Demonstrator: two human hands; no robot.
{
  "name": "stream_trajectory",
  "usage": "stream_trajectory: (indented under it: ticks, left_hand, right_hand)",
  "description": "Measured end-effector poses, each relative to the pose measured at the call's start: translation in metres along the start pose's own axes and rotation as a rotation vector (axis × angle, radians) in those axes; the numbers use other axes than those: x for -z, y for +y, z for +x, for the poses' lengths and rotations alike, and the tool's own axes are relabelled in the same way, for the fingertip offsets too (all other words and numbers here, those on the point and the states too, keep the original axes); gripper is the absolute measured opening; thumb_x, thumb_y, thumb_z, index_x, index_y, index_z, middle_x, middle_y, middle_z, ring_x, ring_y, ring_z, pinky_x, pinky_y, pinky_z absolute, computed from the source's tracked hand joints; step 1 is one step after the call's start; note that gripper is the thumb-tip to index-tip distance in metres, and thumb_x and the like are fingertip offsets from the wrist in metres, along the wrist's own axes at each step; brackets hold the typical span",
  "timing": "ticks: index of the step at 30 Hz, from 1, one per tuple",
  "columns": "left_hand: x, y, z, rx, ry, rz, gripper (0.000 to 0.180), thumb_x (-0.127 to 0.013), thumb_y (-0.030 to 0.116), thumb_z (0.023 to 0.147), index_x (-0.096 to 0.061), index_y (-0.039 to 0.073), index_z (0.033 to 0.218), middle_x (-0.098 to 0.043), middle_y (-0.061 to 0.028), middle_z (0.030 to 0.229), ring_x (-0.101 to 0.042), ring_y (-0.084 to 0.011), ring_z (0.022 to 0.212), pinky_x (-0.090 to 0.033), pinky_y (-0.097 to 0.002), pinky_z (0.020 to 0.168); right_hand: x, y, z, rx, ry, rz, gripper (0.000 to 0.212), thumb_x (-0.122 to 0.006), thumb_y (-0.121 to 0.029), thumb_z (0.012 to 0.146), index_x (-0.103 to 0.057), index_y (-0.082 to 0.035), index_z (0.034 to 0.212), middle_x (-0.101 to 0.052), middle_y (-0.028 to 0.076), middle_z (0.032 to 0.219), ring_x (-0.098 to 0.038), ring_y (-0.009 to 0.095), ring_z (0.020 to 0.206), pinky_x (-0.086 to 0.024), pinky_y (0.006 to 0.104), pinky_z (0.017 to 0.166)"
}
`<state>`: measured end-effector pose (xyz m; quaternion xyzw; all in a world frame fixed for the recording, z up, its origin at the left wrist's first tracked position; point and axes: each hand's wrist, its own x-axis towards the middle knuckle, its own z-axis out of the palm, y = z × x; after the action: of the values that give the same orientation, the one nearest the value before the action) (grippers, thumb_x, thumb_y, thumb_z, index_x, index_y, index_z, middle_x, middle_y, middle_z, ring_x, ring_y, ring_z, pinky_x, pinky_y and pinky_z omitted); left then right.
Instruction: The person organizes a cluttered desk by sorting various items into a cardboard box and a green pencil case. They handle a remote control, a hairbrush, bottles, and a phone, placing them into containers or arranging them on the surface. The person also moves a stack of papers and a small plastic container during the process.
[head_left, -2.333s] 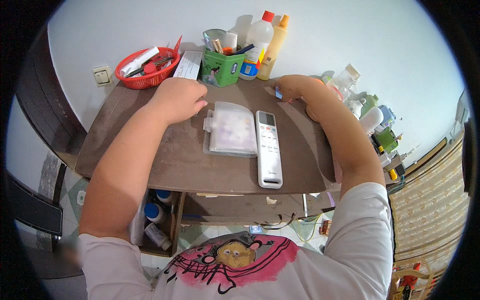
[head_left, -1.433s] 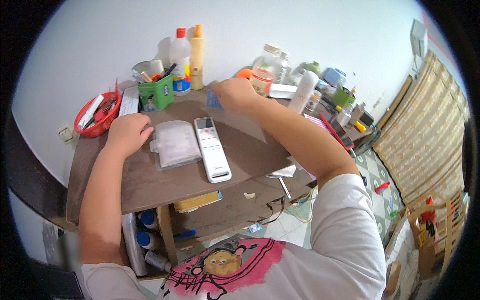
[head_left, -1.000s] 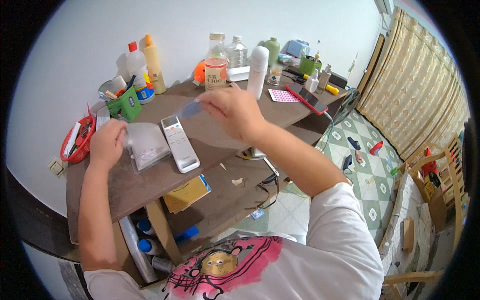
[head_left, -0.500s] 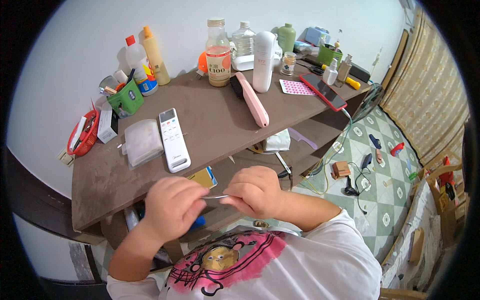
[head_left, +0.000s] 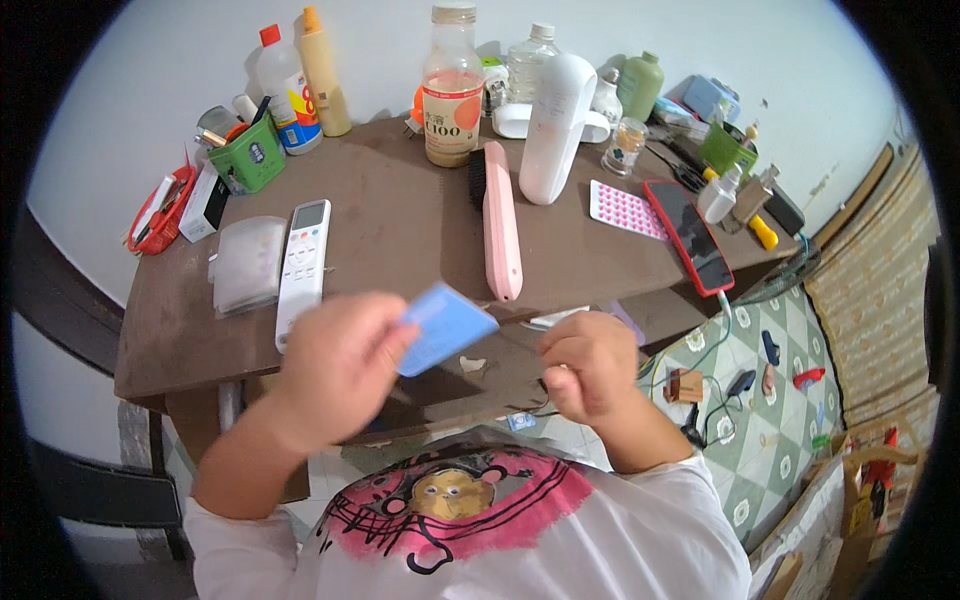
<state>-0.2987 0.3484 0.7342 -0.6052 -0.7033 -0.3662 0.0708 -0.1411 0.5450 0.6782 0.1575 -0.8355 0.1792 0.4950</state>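
A blue card [head_left: 446, 328] sticks out from the fingers of my left hand [head_left: 345, 365], which pinches it along one edge above the front of the desk. To its right, my right hand [head_left: 590, 365] is closed with the fingers curled in; whatever it may hold is hidden. It is apart from the card. Beyond my left hand, a white remote control [head_left: 303, 262] lies beside a translucent pouch [head_left: 250, 263]. A pink hairbrush [head_left: 502, 230] with dark bristles lies past the gap between my hands.
The brown desk [head_left: 400, 235] holds a labelled bottle [head_left: 452, 115], a white rounded device [head_left: 555, 130], a pink blister pack [head_left: 627, 208] and a red-edged phone [head_left: 692, 238] on a cable. A green pen box [head_left: 247, 158] and red basket [head_left: 165, 215] stand left. A lower shelf [head_left: 440, 395] runs beneath.
My hands have moved apart from the thin silvery-edged item they both gripped. The blue card now shows in my left hand; my right hand has shifted right. The view has also moved.
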Motion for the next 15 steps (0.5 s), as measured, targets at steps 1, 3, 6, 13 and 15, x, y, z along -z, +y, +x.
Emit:
stream_trajectory:
  ticks: [1, 3, 6, 13, 15]
  left_hand:
    - [0.001, -0.002, 0.008, 0.159, -0.009, -0.091, 0.010, -0.060, 0.010, 0.084, -0.057, 0.001, 0.089, -0.056, -0.0102, 0.067, -0.055, -0.0221, 0.059, -0.043, -0.0344, 0.055]
    - [0.002, -0.017, 0.024, 0.443, -0.022, -0.263, 0.013, -0.056, 0.010, 0.088, -0.057, 0.000, 0.097, -0.058, -0.0074, 0.070, -0.054, -0.0121, 0.063, -0.045, -0.0293, 0.060]
    - [0.006, -0.029, 0.062, 0.539, -0.178, -0.147, 0.025, -0.057, 0.010, 0.089, -0.055, -0.001, 0.111, -0.063, -0.0069, 0.088, -0.059, -0.0103, 0.077, -0.048, -0.0254, 0.068]
    - [-0.011, -0.070, 0.166, 0.418, 0.151, 0.255, 0.071, -0.071, 0.038, 0.077, -0.044, -0.004, 0.127, -0.058, -0.0162, 0.114, -0.059, -0.0223, 0.095, -0.048, -0.0328, 0.083]
    - [-0.029, -0.092, 0.193, 0.427, 0.276, 0.271, 0.080, -0.074, 0.042, 0.072, -0.042, -0.006, 0.127, -0.057, -0.0183, 0.115, -0.058, -0.0240, 0.100, -0.047, -0.0336, 0.086]
  right_hand:
    - [0.006, 0.005, -0.001, -0.026, 0.051, -0.017, 0.023, -0.072, -0.014, 0.073, -0.051, -0.008, 0.082, -0.059, 0.007, 0.069, -0.055, 0.023, 0.054, -0.041, 0.0329, 0.046]
    - [0.017, 0.016, 0.000, -0.057, 0.103, -0.074, 0.025, -0.072, -0.006, 0.072, -0.051, -0.007, 0.085, -0.059, 0.007, 0.068, -0.057, 0.024, 0.055, -0.041, 0.0326, 0.046]
    - [0.030, 0.037, 0.002, -0.097, 0.161, -0.124, 0.024, -0.070, 0.002, 0.070, -0.054, -0.004, 0.086, -0.060, 0.009, 0.069, -0.057, 0.025, 0.055, -0.042, 0.0321, 0.048]
    - [0.029, 0.074, -0.001, -0.232, 0.259, -0.020, 0.018, -0.066, -0.001, 0.073, -0.058, -0.002, 0.088, -0.060, 0.011, 0.073, -0.058, 0.025, 0.060, -0.046, 0.0305, 0.057]
    - [0.025, 0.078, 0.000, -0.320, 0.182, 0.015, 0.019, -0.067, -0.003, 0.073, -0.058, -0.003, 0.089, -0.060, 0.011, 0.074, -0.058, 0.025, 0.062, -0.046, 0.0307, 0.057]
